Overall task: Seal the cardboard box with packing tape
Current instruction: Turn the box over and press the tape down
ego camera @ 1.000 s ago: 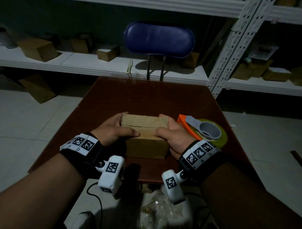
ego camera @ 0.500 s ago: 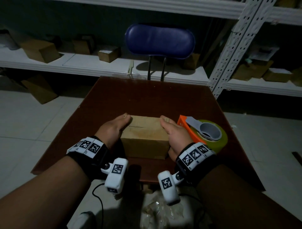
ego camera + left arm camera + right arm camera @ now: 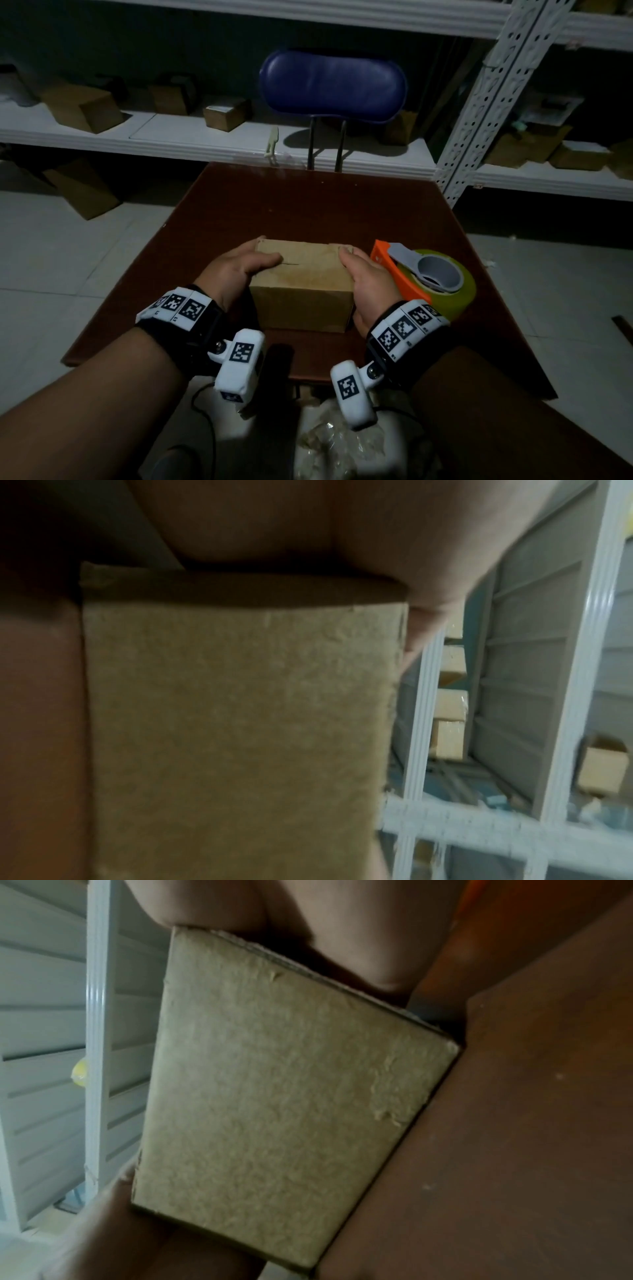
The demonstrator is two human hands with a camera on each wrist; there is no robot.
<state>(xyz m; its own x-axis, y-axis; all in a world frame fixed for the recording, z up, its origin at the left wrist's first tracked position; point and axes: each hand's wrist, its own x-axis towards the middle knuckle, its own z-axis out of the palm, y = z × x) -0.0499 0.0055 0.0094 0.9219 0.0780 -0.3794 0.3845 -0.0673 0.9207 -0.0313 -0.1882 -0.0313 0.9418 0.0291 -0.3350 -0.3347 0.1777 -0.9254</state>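
Note:
A small brown cardboard box (image 3: 303, 277) stands on the dark red table (image 3: 308, 205), near its front edge, flaps down with a short slit showing on top. My left hand (image 3: 253, 257) grips its left end, thumb laid over the top. At the right end, my right hand (image 3: 356, 270) clasps the box with the thumb at the top edge. The wrist views show the box side (image 3: 240, 723) (image 3: 284, 1083) close under each palm. An orange tape dispenser (image 3: 428, 277) with a greenish roll lies just right of my right hand, untouched.
A blue chair (image 3: 332, 85) stands behind the table. White shelves (image 3: 205, 137) with several cardboard boxes run along the back, with a perforated white upright (image 3: 479, 102) at the right. A crumpled plastic bag (image 3: 342, 442) sits below the table's front edge.
Both thumbs came off the box top and the hands slid to its ends. The left thumb is now back on top, and the top slit shows.

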